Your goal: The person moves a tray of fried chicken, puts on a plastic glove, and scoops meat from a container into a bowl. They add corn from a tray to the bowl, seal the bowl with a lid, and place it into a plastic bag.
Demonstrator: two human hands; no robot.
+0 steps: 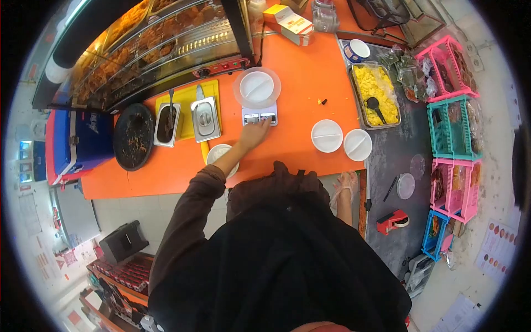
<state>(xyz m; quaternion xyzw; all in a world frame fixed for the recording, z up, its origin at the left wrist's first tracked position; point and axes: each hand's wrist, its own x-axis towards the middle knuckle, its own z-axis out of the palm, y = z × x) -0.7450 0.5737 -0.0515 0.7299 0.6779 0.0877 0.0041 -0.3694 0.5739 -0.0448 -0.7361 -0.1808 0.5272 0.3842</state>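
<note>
My left hand [255,134] reaches over the orange table, its fingers stretched to the front panel of a small digital kitchen scale [269,122]. On the scale rests a round clear plastic dish, with a white two-compartment bowl [256,87] inside it. Close to my left wrist is a white tub [220,154], partly covered by my forearm. At the table's front right edge hangs my right hand [346,181], in what looks like a clear plastic glove; its fingers seem loosely apart, with nothing visible in them. Two more divided white bowls [326,136] [358,145] stand near it.
A tray of yellow food [375,88] with a black scoop sits right. Left are metal containers [206,118], a yellow board [210,88] and a black round pan [133,136]. A heated display case [182,44] stands behind; a red tape dispenser [392,221] lies right.
</note>
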